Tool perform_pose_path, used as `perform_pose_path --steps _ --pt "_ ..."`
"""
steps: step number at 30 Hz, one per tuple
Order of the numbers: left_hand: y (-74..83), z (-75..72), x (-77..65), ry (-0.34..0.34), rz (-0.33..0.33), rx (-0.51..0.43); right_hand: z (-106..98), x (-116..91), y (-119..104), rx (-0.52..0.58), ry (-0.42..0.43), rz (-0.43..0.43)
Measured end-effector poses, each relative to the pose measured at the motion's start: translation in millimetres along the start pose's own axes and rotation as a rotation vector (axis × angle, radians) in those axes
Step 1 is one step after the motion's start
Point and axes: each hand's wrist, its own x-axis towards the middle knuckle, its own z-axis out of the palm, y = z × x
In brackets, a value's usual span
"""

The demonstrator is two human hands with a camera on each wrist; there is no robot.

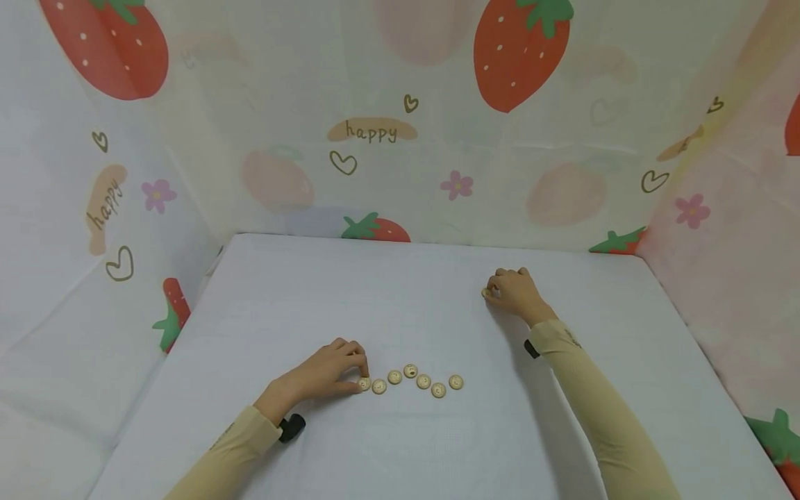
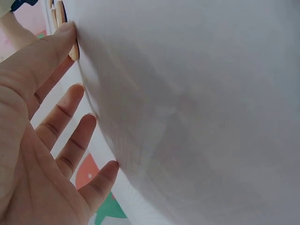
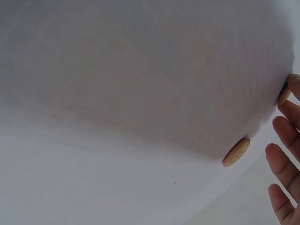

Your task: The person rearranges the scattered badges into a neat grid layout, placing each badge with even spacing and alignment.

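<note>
Several round tan buttons (image 1: pixel 410 371) with holes lie in a zigzag row on the white tabletop. At the row's left end, my left hand (image 1: pixel 329 369) pinches the end button (image 2: pixel 74 51) between thumb and forefinger, flat against the cloth; its other fingers are spread. Farther back on the right, my right hand (image 1: pixel 516 294) holds another button (image 1: pixel 486 292) by thumb and fingertips at the table surface. The right wrist view shows this held button (image 3: pixel 284 93) at the right edge, and a loose button (image 3: pixel 236 152) lying near the other fingers, hidden in the head view.
The white-covered table (image 1: pixel 350 292) meets a patterned curtain (image 1: pixel 300 118) with strawberries, hearts and flowers at the back and both sides. Each wrist carries a small black camera (image 1: pixel 292 428) below a beige sleeve (image 1: pixel 603 410).
</note>
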Motion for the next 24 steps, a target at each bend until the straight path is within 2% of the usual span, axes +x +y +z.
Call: perform_pose_path --steps 11,24 --pt "0.7 -0.2 -0.4 0.005 -0.002 -0.011 3.3 -1.7 0.9 -0.004 0.030 0.009" --pt "2.0 -1.8 -1.1 0.015 0.003 -0.017 3.6 -1.3 0.6 0.014 0.023 0.010"
